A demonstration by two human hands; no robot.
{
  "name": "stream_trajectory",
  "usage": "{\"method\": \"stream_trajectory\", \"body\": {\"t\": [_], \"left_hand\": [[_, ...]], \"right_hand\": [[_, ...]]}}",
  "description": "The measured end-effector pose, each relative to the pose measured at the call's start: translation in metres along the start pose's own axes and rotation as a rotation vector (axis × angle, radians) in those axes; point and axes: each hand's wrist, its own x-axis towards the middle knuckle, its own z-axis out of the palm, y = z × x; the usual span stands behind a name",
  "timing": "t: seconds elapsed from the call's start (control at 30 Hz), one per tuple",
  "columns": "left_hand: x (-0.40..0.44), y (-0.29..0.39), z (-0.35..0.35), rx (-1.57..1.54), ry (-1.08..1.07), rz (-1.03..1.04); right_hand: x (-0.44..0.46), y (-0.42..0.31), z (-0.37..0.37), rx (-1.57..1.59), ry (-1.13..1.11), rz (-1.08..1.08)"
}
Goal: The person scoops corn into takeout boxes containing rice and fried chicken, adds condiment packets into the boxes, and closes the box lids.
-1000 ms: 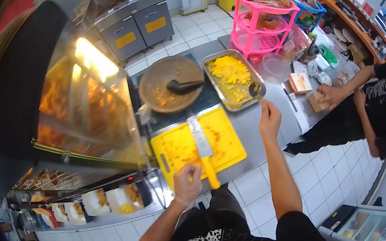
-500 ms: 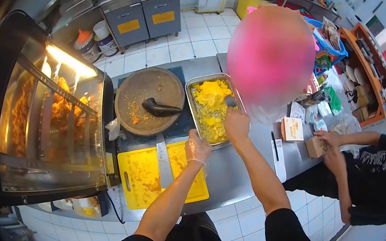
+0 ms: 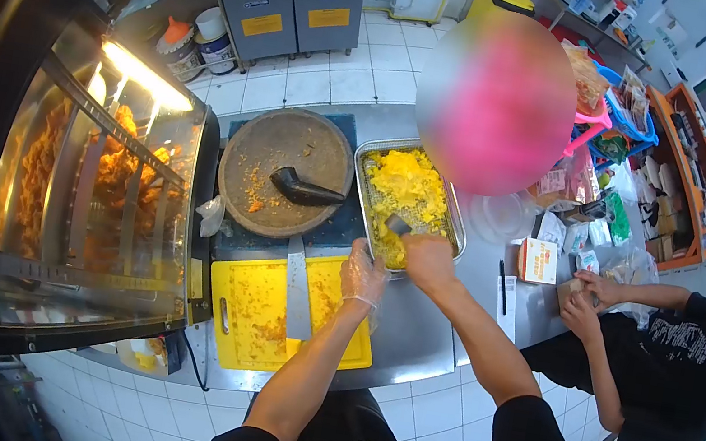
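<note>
My right hand [image 3: 427, 259] is closed round the handle of a metal spoon [image 3: 398, 225], whose head rests in yellow food [image 3: 409, 181] inside a rectangular metal tray [image 3: 457, 227]. At the tray's near left corner is my left hand [image 3: 362, 274], in a clear plastic glove; its fingers are bent near the rim, and what they grip, if anything, is hidden. Left of the tray, a round stone mortar [image 3: 244, 154] holds crumbs and a dark pestle [image 3: 307, 189]. A cleaver [image 3: 298, 290] lies across a yellow cutting board [image 3: 244, 305] with brown crumbs.
A lit glass cabinet [image 3: 103, 183] of fried food stands at the left. Another person [image 3: 670, 359] at the right handles a small brown box [image 3: 573, 294]. Near them are a white and orange box [image 3: 539, 261] and a black pen [image 3: 503, 284]. A blurred pink rack stands behind the tray.
My left hand has moved from the cutting board up to the tray. My right hand with the spoon has moved from the tray's right edge into its near part. The view has shifted.
</note>
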Motion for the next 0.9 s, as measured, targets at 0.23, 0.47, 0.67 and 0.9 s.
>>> {"method": "stream_trajectory", "body": {"t": [0.23,0.47,0.67,0.9], "left_hand": [[0.004,-0.013,0.006,-0.161,0.033,0.005],[-0.009,-0.011,0.006,-0.270,0.037,0.091],[-0.007,-0.005,-0.002,-0.308,-0.007,0.083],[-0.006,-0.002,-0.004,-0.267,0.041,0.129]], "right_hand": [[-0.012,0.013,0.010,0.109,0.017,-0.080],[-0.022,0.014,-0.027,0.414,-0.280,-0.010],[-0.001,0.070,-0.019,1.232,-0.571,0.315],[-0.006,0.085,-0.027,1.837,-0.503,0.616]]}}
